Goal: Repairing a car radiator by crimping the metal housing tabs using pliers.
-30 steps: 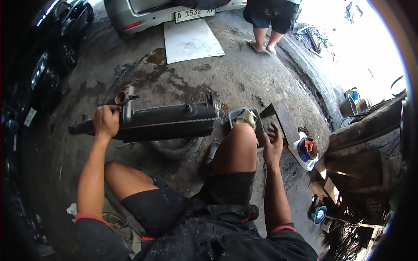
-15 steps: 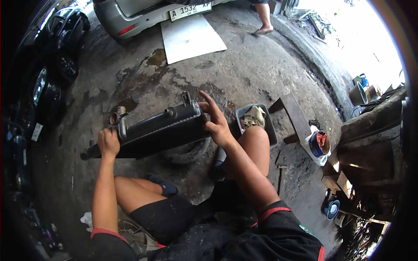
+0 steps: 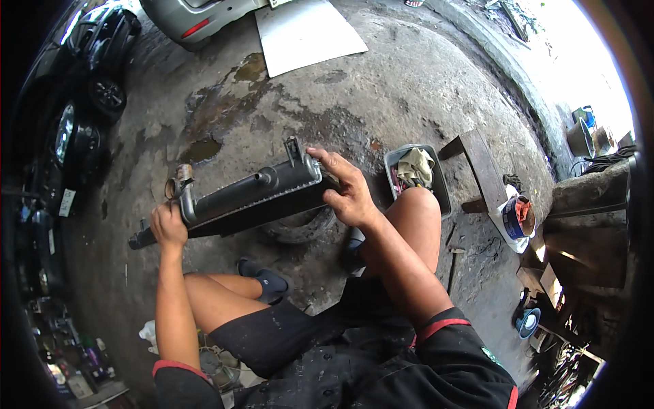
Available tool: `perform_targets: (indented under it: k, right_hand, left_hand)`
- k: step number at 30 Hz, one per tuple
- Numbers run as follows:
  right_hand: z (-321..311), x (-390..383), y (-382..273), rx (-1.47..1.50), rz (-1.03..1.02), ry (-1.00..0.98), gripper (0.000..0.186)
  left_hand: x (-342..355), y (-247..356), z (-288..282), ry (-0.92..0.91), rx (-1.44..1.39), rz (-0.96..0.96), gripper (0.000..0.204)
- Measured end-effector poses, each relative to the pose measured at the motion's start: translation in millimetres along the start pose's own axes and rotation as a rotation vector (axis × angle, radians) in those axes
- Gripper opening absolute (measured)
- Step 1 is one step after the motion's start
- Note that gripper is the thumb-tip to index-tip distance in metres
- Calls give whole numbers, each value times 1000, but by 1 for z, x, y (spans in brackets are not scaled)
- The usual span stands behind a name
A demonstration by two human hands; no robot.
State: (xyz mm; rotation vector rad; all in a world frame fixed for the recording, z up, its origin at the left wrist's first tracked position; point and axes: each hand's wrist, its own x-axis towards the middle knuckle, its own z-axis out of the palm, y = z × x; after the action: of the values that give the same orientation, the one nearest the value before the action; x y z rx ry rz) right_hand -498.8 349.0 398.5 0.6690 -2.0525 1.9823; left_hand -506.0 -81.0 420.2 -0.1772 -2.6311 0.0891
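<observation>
A black car radiator (image 3: 238, 198) hangs tilted over the floor in front of me, its right end higher than its left. Metal fins fill its dark core, and a crimped seam runs along the plastic tank. My left hand (image 3: 169, 225) grips it near the left end, close to the pipe neck with a hose clamp (image 3: 178, 183). At the other end, my right hand (image 3: 349, 191) holds the corner between thumb and fingers, its index finger lying along the top edge. Beneath the radiator, a tyre (image 3: 303, 230) lies on the ground, partly covered.
Right of my knee stands a grey bin (image 3: 446, 201) with rags inside. Beyond it are a low wooden bench (image 3: 480, 163) and a round tub (image 3: 516, 221) in a white bag. A white board (image 3: 306, 41) lies behind a silver car (image 3: 225, 17). Dark cars (image 3: 78, 136) line the left.
My right index finger has come down from a raised position onto the radiator's end. The view has shifted, and the walking person's leg at the top has left it.
</observation>
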Motion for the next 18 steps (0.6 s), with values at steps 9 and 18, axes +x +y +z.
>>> perform_targets:
  k: [9, 18]
  right_hand:
    - [0, -15, 3, -120, -111, 90, 72]
    - [6, -24, 0, -123, -151, 130, 68]
  left_hand:
    - [-1, 19, -16, -93, -69, -71, 26]
    - [-17, 3, -12, -19, 19, 34, 24]
